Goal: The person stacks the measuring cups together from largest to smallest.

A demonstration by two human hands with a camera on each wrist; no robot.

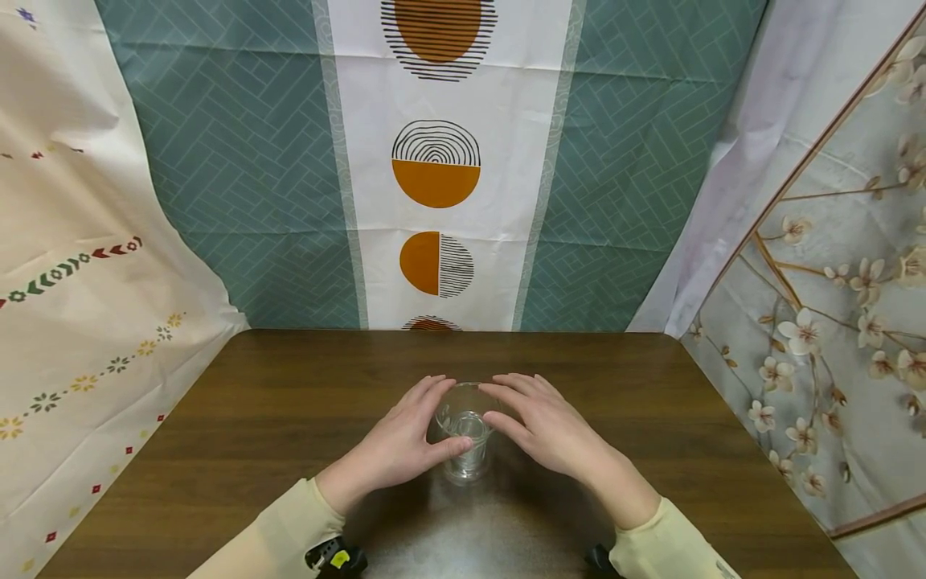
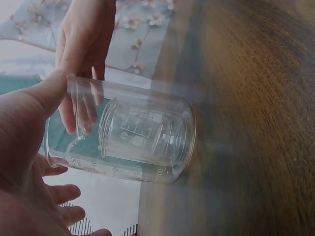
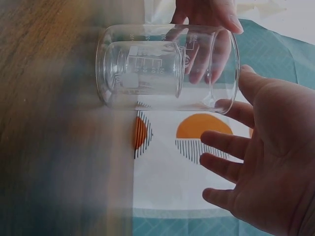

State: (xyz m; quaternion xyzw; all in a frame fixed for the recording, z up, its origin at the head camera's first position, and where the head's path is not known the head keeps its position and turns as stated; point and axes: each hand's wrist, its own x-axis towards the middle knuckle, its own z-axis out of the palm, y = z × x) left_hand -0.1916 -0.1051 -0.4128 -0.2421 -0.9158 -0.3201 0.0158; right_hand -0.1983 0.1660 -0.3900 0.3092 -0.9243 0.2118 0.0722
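Note:
A large clear glass beaker stands upright on the brown table, between my two hands. Inside it sits a smaller glass beaker with white printed markings; extra rings of glass show within, but I cannot tell whether a third is nested there. My left hand is at the beaker's left side near the rim, thumb in front and fingers spread. On the other side my right hand has its fingers loosely extended by the rim. Whether either hand touches the glass, I cannot tell.
The wooden table ends at a green and white patterned cloth hanging behind it. A cream cloth hangs along the left, and a flowered cloth borders the right. Black straps are on both wrists.

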